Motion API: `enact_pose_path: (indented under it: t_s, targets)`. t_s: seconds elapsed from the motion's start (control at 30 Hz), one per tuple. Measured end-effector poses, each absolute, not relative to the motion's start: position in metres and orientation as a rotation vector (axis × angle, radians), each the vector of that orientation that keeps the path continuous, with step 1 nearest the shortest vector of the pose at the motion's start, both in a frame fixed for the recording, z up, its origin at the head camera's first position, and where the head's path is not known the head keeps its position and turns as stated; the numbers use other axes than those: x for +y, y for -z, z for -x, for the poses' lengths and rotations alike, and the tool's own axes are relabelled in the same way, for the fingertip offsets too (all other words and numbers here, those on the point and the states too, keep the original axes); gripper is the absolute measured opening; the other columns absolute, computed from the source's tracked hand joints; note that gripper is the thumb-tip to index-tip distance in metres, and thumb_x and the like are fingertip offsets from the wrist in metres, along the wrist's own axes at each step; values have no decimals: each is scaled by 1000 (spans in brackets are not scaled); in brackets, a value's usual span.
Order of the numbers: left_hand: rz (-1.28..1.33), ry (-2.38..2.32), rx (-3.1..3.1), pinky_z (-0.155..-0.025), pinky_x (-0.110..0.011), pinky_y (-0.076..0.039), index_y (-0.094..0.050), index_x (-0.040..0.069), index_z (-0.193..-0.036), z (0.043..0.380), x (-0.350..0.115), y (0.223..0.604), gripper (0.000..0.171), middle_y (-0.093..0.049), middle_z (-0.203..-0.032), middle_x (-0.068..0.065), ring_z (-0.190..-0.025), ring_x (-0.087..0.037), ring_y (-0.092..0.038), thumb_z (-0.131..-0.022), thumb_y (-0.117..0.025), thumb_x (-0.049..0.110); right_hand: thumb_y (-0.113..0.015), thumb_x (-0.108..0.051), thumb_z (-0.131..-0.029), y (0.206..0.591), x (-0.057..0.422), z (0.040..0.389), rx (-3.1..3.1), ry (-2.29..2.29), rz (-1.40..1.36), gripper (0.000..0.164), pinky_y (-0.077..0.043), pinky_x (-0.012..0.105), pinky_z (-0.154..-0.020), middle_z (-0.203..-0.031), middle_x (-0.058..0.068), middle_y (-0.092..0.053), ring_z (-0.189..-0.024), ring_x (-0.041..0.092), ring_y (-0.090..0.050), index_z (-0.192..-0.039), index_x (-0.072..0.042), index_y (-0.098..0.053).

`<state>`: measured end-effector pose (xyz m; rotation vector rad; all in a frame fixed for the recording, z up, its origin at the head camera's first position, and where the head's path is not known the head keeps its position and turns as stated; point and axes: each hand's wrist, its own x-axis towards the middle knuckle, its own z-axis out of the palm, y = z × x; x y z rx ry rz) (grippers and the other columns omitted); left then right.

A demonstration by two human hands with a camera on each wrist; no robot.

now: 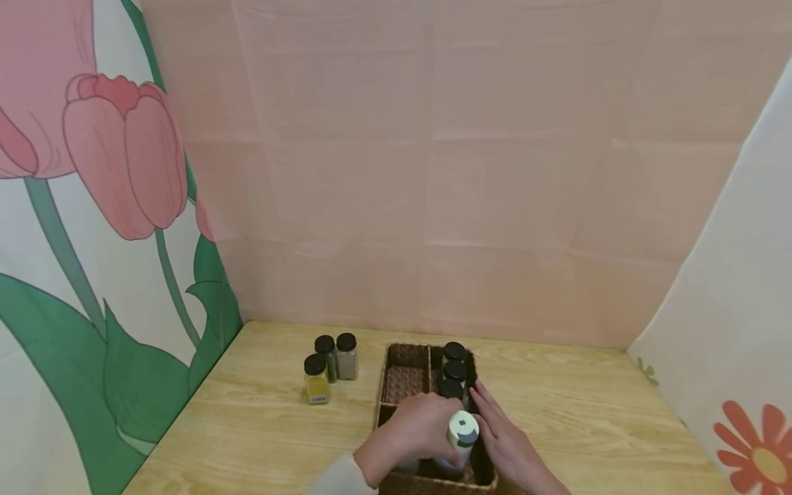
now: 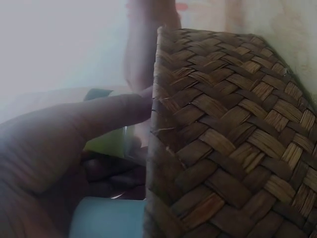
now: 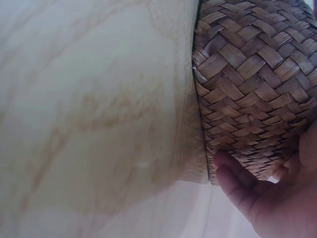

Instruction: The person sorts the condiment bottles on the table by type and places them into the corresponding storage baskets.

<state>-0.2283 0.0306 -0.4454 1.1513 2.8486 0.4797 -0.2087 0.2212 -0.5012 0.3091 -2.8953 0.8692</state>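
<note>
In the head view my left hand (image 1: 421, 427) reaches over a woven basket (image 1: 379, 440) and grips an upright bottle with a pale top (image 1: 463, 429) in its front right part. The bottle's lower part is mostly hidden by my fingers. Beside the left hand (image 2: 54, 134), the left wrist view has a pale blue rounded thing (image 2: 109, 218) against the basket wall. My right hand (image 1: 506, 440) rests along the basket's right side with fingers extended. Its fingertips touch the woven outer wall (image 3: 257, 84) in the right wrist view. Black-lidded jars (image 1: 454, 351) stand in the back right compartment.
Left of the basket, on the wooden table (image 1: 557, 385), stand a yellow-filled jar (image 1: 317, 385), a green-filled jar (image 1: 331, 366) and a greyish jar (image 1: 348, 362), all black-lidded. A pink cloth (image 1: 427, 206) hangs behind the table. Inside the basket, a back left compartment (image 1: 405, 381) shows its woven floor.
</note>
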Motion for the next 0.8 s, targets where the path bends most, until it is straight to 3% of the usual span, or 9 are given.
enact_pose_path:
  t_s: [0.13, 0.53, 0.8]
  targets:
    - [-1151, -446, 2851, -52, -18, -42, -60, 32, -99, 230, 33, 449, 51, -57, -79, 23, -63, 3, -51, -58, -84, 51, -31, -45, -100, 501, 222, 209, -2915, -889, -297, 54, -32, 50, -105, -156, -7, -16, -139, 20, -24, -148, -19, -29]
    - [-1040, -257, 2870, -52, -28, -46, -62, 29, -107, 226, 42, 456, 61, -64, -90, 15, -69, -9, -60, -57, -83, 55, -27, -52, -98, 506, 222, 209, -2924, -907, -295, 60, -33, 52, -104, -156, -8, -15, -138, 22, -26, -148, -19, -29]
    - [-1098, -136, 2904, -58, -27, -49, -59, 26, -113, 228, 42, 453, 60, -64, -96, 14, -74, -5, -60, -63, -82, 50, -30, -46, -99, 503, 222, 209, -2893, -886, -318, 55, -35, 52, -102, -155, -6, -17, -137, 23, -29, -147, -18, -30]
